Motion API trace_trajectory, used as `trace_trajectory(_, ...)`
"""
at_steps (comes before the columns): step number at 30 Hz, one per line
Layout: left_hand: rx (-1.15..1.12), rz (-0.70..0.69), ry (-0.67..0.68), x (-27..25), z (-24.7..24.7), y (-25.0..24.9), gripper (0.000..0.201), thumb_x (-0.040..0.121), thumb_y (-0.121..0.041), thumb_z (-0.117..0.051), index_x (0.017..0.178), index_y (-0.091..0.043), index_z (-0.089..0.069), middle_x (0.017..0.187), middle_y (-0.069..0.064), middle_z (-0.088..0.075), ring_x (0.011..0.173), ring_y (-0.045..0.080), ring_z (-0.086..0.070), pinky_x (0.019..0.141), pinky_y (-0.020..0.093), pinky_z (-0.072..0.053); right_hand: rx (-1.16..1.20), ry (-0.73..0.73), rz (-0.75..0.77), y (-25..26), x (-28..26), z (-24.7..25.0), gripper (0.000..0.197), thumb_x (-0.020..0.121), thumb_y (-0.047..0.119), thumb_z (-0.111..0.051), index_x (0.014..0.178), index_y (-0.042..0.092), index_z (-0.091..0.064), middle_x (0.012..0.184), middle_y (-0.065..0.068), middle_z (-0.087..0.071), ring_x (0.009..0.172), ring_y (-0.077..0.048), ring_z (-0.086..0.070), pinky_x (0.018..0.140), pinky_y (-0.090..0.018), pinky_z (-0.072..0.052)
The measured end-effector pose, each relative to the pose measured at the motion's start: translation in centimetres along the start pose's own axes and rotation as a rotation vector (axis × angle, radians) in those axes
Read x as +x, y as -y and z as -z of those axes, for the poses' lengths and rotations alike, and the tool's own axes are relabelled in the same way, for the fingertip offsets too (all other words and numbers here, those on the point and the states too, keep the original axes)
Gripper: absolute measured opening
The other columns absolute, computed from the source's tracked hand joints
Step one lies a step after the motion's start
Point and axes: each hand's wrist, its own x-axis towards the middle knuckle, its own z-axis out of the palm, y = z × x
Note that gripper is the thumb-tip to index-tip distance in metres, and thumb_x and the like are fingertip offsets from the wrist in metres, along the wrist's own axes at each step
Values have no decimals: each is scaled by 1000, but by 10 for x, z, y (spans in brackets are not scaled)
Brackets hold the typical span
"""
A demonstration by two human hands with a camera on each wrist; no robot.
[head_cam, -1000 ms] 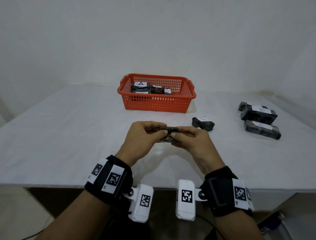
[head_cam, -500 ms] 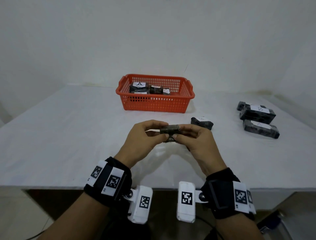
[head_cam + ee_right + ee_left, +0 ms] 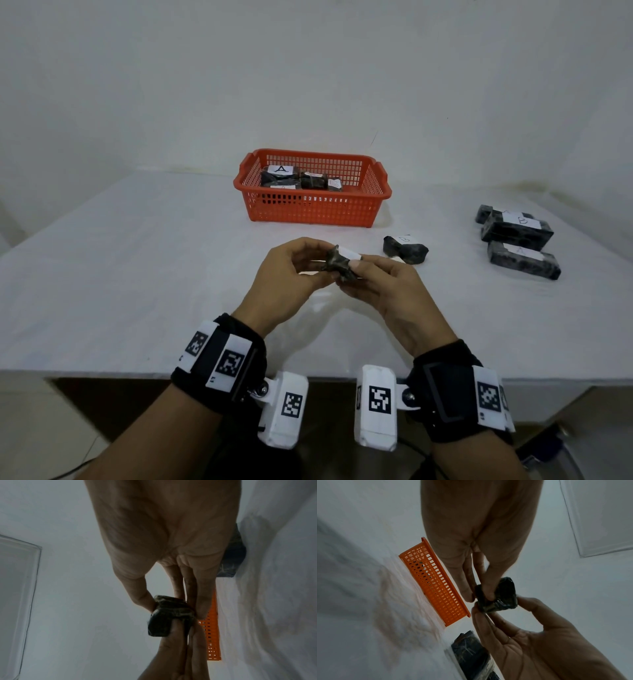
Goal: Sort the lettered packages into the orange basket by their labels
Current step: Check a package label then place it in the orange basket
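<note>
Fingers (image 3: 317, 270) of the left hand (image 3: 284, 284) are pinching one end of a small dark package (image 3: 339, 262); the right hand (image 3: 387, 291) is gripping its other end above the table (image 3: 137, 274). Behind them the orange basket (image 3: 315, 209) is sitting, and further right a B-labelled package (image 3: 406, 249) is lying.

Black wrist straps (image 3: 219, 363) with white tagged camera blocks (image 3: 376, 407), bare forearms
</note>
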Motion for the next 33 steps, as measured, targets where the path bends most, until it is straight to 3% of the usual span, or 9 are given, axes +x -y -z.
trace_trajectory(3, -126, 69, 114, -3, 2, -3, 39, 86, -21, -81, 123, -15, -72, 115, 1, -78, 109, 14, -74, 96, 29, -59, -70, -56, 81, 0, 1, 5, 23, 95, 7, -71, 117, -1, -74, 107, -18, -79, 103, -30, -77, 94, -35, -62)
trace_trajectory(5, -165, 96, 110, -4, 1, -4, 35, 88, -24, -78, 121, -13, -73, 114, 4, -78, 108, 18, -75, 98, 35, -59, -105, -63, 104, 0, 0, 6, 23, 94, 6, -72, 116, 0, -74, 106, -18, -79, 102, -29, -77, 92, -34, -62)
trace_trajectory(10, -39, 72, -26, -1, -2, 1, 24, 89, -11, -75, 112, -16, -77, 102, 3, -80, 96, 18, -78, 96, 42, -61, -91, -8, 85, 1, -5, 3, 26, 92, 3, -73, 119, -1, -72, 109, -18, -78, 100, -26, -78, 88, -30, -63)
trace_trajectory(16, -68, 78, 34, -4, -2, -1, 27, 90, -12, -76, 116, -18, -75, 105, 1, -80, 99, 16, -77, 99, 39, -60, -152, -77, 152, -1, 0, 5, 23, 92, 2, -74, 115, 0, -74, 106, -20, -78, 98, -28, -78, 91, -37, -63)
trace_trajectory(20, -63, 79, -10, -2, -1, 0, 26, 89, -10, -78, 114, -16, -76, 102, 2, -80, 96, 17, -78, 98, 41, -60, -192, -48, 138, -3, 0, 5, 29, 86, 4, -81, 115, 5, -75, 108, -16, -78, 98, -26, -78, 96, -39, -61)
trace_trajectory(24, -78, 92, 54, -2, -2, 0, 34, 87, -9, -79, 120, -16, -73, 110, 2, -80, 101, 15, -77, 100, 36, -59, -197, -75, 136, -3, -1, 7, 28, 87, 1, -79, 114, 7, -75, 106, -13, -79, 98, -25, -78, 97, -42, -61)
trace_trajectory(28, -41, 30, 47, 1, -1, -1, 48, 81, 7, -79, 124, -13, -72, 113, 2, -78, 107, 11, -74, 95, 29, -60, -144, -17, 54, 3, -2, 5, 37, 90, 0, -75, 126, 6, -69, 115, -15, -77, 103, -27, -77, 94, -40, -62)
trace_trajectory(30, -48, -12, 56, 3, -1, -2, 54, 77, 17, -76, 123, -10, -70, 117, 4, -76, 113, 12, -72, 90, 26, -60, -72, -9, -8, 6, -1, 4, 30, 95, 9, -71, 125, 4, -69, 114, -17, -77, 101, -31, -78, 88, -40, -63)
trace_trajectory(33, -70, -49, 108, 3, -3, -3, 57, 75, 23, -75, 122, -9, -69, 121, 5, -74, 120, 13, -69, 93, 28, -60, -84, -64, -3, 10, -2, 4, 27, 96, 10, -71, 121, -1, -69, 107, -18, -79, 93, -31, -79, 79, -36, -65)
